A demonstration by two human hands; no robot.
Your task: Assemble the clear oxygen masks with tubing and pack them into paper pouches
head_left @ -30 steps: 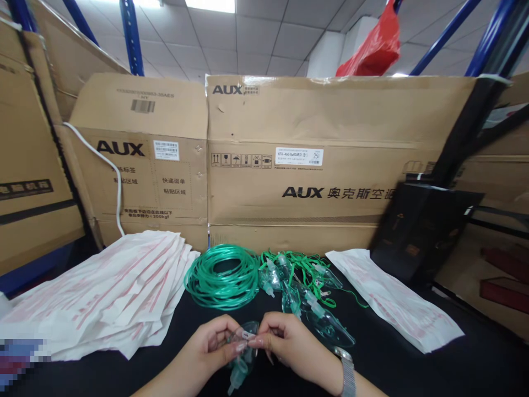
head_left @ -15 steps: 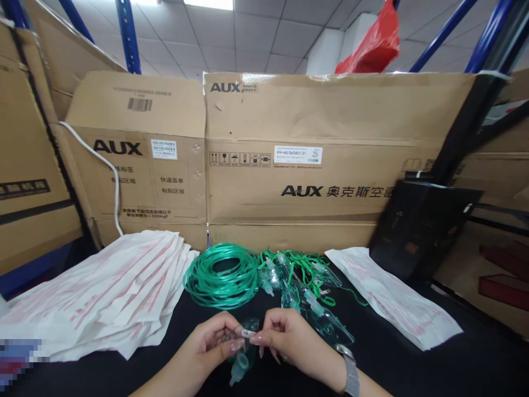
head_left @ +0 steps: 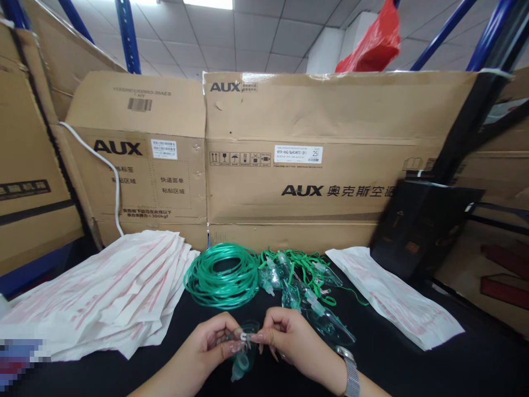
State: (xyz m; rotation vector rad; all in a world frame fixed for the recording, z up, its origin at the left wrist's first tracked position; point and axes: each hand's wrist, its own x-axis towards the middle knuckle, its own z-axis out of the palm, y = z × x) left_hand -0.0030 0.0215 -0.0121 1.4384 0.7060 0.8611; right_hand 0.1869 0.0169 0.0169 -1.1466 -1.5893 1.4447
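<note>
Front and centre, a translucent green oxygen mask (head_left: 241,364) hangs with its round connector toward me. My left hand (head_left: 215,343) is closed on the mask's edge, thumb against fingers. From the other side, my right hand (head_left: 285,336) pinches a small pale strip (head_left: 244,336) on the mask, thumb and forefinger together; its far end lies under the fingertips. Just beyond the hands lie more green masks (head_left: 326,320) with tangled green elastic straps (head_left: 308,264). A coil of green tubing (head_left: 221,275) rests left of them.
White packets with red print (head_left: 103,292) are piled at the left, and one white packet (head_left: 397,298) lies at the right. A black box (head_left: 425,231) stands behind it. Cardboard (head_left: 330,121) walls off the back of the black tabletop (head_left: 198,380).
The pale strip between my fingers has turned, and its end now looks bent or looped. The mask has shifted slightly; both hands stay nearly in place.
</note>
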